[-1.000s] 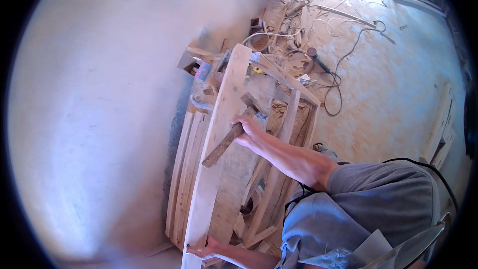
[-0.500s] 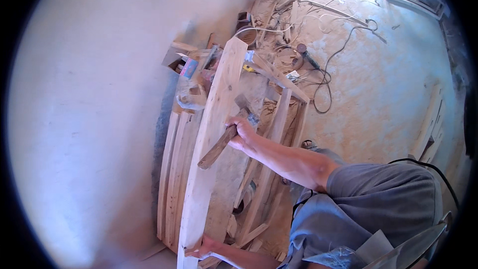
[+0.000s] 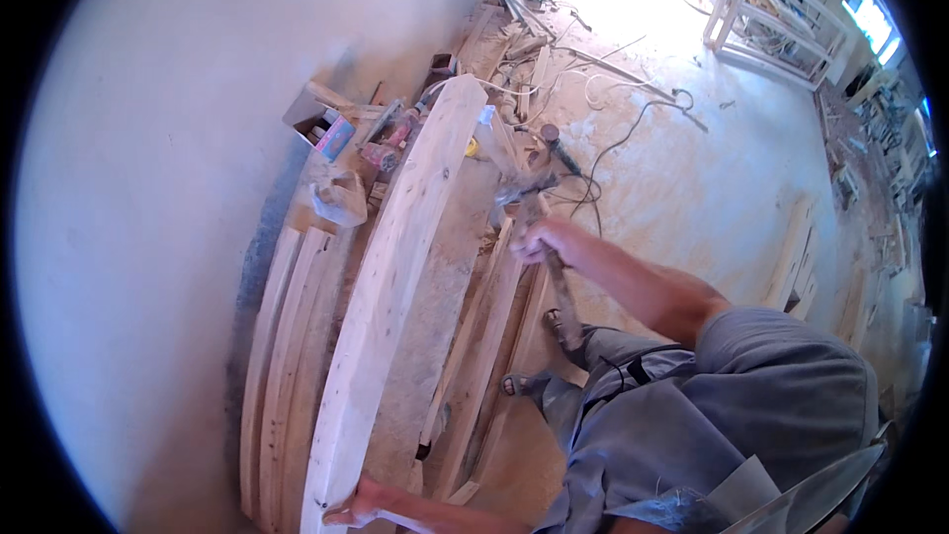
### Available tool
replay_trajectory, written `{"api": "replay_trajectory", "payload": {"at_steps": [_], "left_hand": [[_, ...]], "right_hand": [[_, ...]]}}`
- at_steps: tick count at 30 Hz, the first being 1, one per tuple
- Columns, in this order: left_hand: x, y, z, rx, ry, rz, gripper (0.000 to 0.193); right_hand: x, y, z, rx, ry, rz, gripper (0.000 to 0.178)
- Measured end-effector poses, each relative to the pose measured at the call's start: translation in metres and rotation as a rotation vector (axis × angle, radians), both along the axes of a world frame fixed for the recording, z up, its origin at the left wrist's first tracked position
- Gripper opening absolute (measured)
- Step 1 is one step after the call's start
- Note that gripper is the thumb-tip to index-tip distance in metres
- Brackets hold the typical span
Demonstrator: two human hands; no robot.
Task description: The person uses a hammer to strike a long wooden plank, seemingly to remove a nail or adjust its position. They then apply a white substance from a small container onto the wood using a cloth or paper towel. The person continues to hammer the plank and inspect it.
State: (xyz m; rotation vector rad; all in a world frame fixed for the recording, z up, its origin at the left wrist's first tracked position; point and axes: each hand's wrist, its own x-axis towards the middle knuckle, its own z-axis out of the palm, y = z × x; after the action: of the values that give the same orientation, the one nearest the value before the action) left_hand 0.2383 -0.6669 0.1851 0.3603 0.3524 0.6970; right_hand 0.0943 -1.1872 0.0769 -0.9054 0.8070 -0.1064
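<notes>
A long pale wooden beam [image 3: 381,287] slants across the middle, over a dusty bench [image 3: 435,336]. My left hand [image 3: 358,502] is closed on the beam's near end, gripping its right edge. To the right of the beam, my right hand [image 3: 535,239] is closed round the wooden handle of a hammer [image 3: 560,299]. The hammer's metal head [image 3: 524,188] is above that hand, apart from the beam and smeared by motion.
Several long timbers [image 3: 282,366] lie left of the beam by the wall. An open box [image 3: 321,129], a plastic bag [image 3: 339,200] and pink bottles [image 3: 381,155] sit near its far end. A corded power tool [image 3: 561,150], cables and scraps lie on the floor. A wooden frame [image 3: 771,30] stands far right.
My right hand has carried the hammer rightward, off from over the beam. The view has shifted, so the beam and surroundings appear further left. My left hand still grips the near end.
</notes>
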Motion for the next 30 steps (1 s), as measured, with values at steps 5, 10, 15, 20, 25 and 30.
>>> {"api": "replay_trajectory", "payload": {"at_steps": [5, 10, 15, 20, 25, 30], "left_hand": [[0.020, 0.024, -0.023, 0.010, 0.022, 0.023, 0.074], [0.030, 0.047, -0.047, -0.046, -0.125, 0.026, 0.050], [0.033, 0.049, -0.057, 0.198, 0.162, 0.027, 0.049], [0.024, 0.043, -0.073, 0.336, 0.341, 0.106, 0.052], [0.014, 0.041, -0.087, 0.184, 0.095, 0.075, 0.052], [0.017, 0.035, -0.080, 0.148, 0.007, 0.075, 0.051]], "right_hand": [[0.036, -0.083, 0.104, -0.798, 0.518, -0.009, 0.026], [0.117, -0.154, 0.206, -1.223, 0.149, 0.034, 0.039], [0.169, -0.155, 0.219, -1.608, 0.575, 0.463, 0.032], [0.175, -0.143, 0.215, -1.736, 0.744, 0.724, 0.029], [0.145, -0.149, 0.204, -1.612, 0.664, 0.494, 0.032], [0.117, -0.163, 0.199, -1.178, 0.528, 0.287, 0.036]]}}
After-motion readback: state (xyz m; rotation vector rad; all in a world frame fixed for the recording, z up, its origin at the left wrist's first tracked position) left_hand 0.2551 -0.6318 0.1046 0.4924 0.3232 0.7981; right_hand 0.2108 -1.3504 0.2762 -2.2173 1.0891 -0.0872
